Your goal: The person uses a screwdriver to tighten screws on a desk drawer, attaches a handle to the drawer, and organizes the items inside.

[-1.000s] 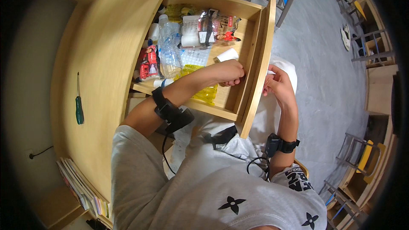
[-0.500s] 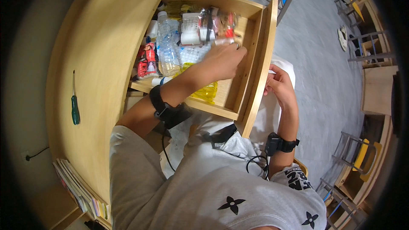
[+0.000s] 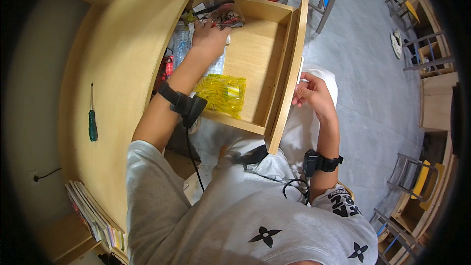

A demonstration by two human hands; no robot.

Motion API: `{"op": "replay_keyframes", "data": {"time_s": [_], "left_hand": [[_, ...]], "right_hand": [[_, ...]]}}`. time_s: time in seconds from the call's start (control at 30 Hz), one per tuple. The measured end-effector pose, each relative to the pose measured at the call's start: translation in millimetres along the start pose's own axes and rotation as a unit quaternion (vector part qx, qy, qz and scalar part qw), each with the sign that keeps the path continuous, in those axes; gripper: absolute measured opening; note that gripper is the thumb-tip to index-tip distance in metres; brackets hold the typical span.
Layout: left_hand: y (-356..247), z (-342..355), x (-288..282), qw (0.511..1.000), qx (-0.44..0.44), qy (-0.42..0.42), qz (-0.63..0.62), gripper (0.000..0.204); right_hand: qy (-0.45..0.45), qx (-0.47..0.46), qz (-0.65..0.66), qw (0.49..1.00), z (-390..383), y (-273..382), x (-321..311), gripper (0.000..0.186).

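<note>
While the drawer (image 3: 255, 59) stands pulled out from under the desk (image 3: 117, 68), the left hand (image 3: 208, 37) reaches to its far end, fingers bent down over a clear bag (image 3: 228, 15) of small things there (whether it has a real grip I cannot tell). The right hand (image 3: 311, 93) rests at the drawer's right wall, fingers curled round a small white piece (image 3: 300, 66), probably steadying the drawer. A yellow packet (image 3: 222, 94) lies near, just right of the forearm; bottles (image 3: 180, 46) are crowded at the left. A green screwdriver (image 3: 91, 118) lies well apart on the desk.
</note>
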State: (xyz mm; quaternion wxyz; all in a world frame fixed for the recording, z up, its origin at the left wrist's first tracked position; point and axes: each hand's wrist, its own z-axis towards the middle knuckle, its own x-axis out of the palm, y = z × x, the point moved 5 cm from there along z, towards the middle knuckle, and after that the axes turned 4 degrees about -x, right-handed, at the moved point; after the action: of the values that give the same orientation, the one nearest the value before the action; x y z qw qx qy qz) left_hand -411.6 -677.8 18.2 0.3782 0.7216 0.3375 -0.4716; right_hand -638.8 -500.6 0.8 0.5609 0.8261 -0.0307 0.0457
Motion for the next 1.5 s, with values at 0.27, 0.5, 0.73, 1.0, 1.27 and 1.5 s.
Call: {"op": "replay_keyframes", "data": {"time_s": [0.27,0.5,0.73,1.0,1.27,1.5], "left_hand": [[17,-67,-31,0.99,0.026,-0.113,-0.077,0.056],[139,-216,-74,0.925,-0.214,-0.163,-0.27,0.034],[312,-336,61,0.875,-0.442,0.034,-0.195,0.054],[237,-293,0,0.767,-0.44,-0.045,-0.465,0.022],[42,-158,-138,0.833,0.054,-0.144,-0.531,0.034],[5,-42,-83,0.577,0.078,-0.087,-0.808,0.022]], "right_hand": [[0.02,-0.02,-0.01,1.0,6,-1,8,0.031],[-0.023,0.0,-0.078,0.997,-4,5,-25,0.036],[-0.144,-0.072,-0.128,0.979,-12,54,-32,0.04],[-0.133,-0.146,-0.127,0.972,-24,89,-29,0.034],[-0.004,-0.475,-0.392,0.788,13,181,42,0.035],[0.181,-0.378,-0.551,0.721,64,176,101,0.047]]}}
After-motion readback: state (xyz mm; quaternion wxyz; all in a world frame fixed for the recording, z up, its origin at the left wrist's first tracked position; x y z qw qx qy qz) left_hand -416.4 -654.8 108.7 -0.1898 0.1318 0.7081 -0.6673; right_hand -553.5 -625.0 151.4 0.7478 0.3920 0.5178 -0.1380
